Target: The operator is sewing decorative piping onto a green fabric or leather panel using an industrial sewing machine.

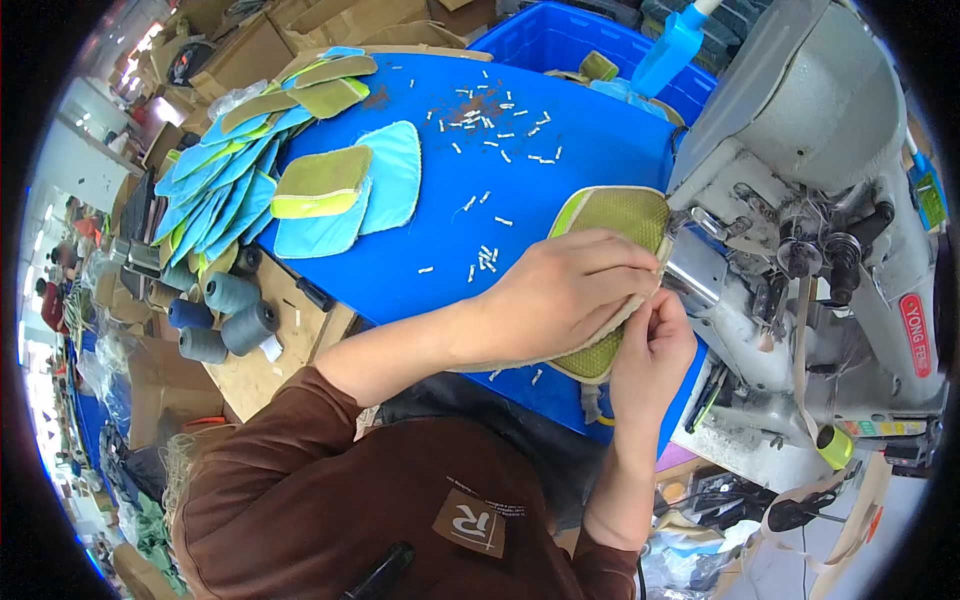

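An olive-green mesh fabric piece [625, 210] with a pale bound edge and a lime strip lies at the sewing machine [785, 85]. My left hand [575, 290] rests across it, fingers closed on the bound edge near the machine's needle area. Just below, my right hand [652, 350] pinches the same edge between thumb and fingers. The left hand and forearm cover the middle of the piece; its lower part shows beneath them. The needle itself cannot be made out.
Blue and olive pads [220, 190] form a heap at the left, with several loose pads [345, 195] beside it. Small pale scraps [485, 120] are scattered over the blue table [400, 285]. Thread cones [245, 325] stand at the left; a blue crate [540, 40] is behind.
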Demonstrator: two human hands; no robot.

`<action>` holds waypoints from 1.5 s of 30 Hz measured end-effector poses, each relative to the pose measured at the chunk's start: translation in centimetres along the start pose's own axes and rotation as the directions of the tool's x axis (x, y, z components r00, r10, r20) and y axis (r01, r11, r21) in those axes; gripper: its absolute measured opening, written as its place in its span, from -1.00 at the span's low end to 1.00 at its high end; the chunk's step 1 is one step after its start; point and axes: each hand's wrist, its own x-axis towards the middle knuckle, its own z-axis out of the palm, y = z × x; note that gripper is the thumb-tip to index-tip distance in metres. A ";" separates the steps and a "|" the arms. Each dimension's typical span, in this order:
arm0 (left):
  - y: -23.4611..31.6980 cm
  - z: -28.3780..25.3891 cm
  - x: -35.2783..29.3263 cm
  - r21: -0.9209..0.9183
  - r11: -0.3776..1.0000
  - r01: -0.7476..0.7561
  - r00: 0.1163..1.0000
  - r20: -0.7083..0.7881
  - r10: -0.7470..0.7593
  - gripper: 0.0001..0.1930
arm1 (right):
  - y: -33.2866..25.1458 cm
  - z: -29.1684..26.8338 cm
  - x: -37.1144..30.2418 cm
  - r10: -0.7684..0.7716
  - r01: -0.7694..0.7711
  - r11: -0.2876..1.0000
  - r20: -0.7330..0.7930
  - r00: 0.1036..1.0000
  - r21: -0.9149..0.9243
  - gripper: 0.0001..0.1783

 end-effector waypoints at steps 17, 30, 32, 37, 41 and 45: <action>-0.1 -0.4 1.1 -0.511 -0.001 0.859 0.422 0.709 -0.565 -0.75 | 0.7 -1.1 -3.3 -0.035 0.034 0.999 -0.041 0.999 -0.036 -0.89; 0.2 0.5 0.1 -0.574 -0.101 0.812 0.426 0.702 -0.570 -0.77 | 4.7 -5.9 -6.5 0.177 0.181 0.624 0.363 0.915 -0.760 -0.36; 0.5 0.6 -0.3 -0.612 -0.108 0.784 0.453 0.682 -0.575 -0.78 | 5.0 -7.7 -5.9 0.201 0.151 0.701 0.395 0.896 -0.697 -0.40; 0.4 1.1 -0.9 -0.671 -0.081 0.737 0.515 0.635 -0.576 -0.82 | 4.2 -14.3 -4.7 0.494 -0.457 0.868 0.236 0.837 -0.195 -0.52; 0.6 1.0 -0.9 -0.688 -0.055 0.724 0.540 0.614 -0.576 -0.81 | 0.1 -14.9 -3.0 0.534 -0.568 0.822 0.402 0.744 -0.042 -0.23; 0.6 0.5 -0.9 -0.704 -0.051 0.709 0.558 0.603 -0.570 -0.80 | -1.5 -14.1 -0.2 0.553 -0.494 0.828 0.528 0.644 -0.265 -0.05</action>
